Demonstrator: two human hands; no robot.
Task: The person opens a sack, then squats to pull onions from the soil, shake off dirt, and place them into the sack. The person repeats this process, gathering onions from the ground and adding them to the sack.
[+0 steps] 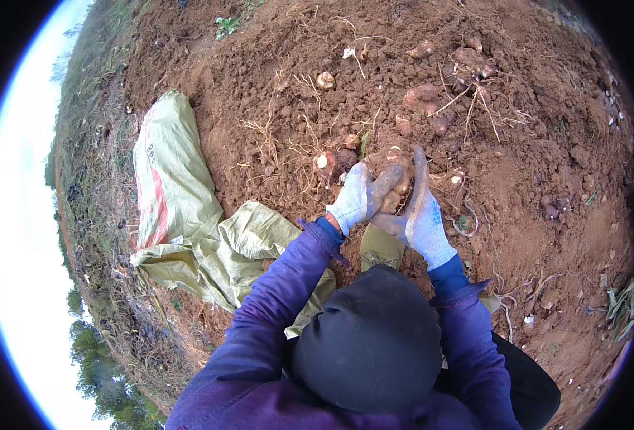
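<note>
Both my hands wear pale knit gloves with dirty grey palms. Between them is a soil-covered clump of tubers (pixel 391 202). My left hand (pixel 364 194) is closed around its left side, thumb and fingers on the clump. My right hand (pixel 420 215) lies along the right side, its fingers straight and its thumb spread under the clump. Just left of my left hand, a reddish tuber with a white cut face (pixel 325 163) rests on the soil among roots. Another knobbly tuber (pixel 403 124) lies beyond my hands. The underside of the held clump is hidden.
Loose brown soil bears several more tubers (pixel 422 49) and dry roots (pixel 266 137). A full pale-green woven sack (pixel 174 172) with a red stripe lies at the left, and a crumpled sack (pixel 252 231) lies nearer. A shoe (pixel 381 247) is below my hands. Leafy stalks (pixel 623 309) lie far right.
</note>
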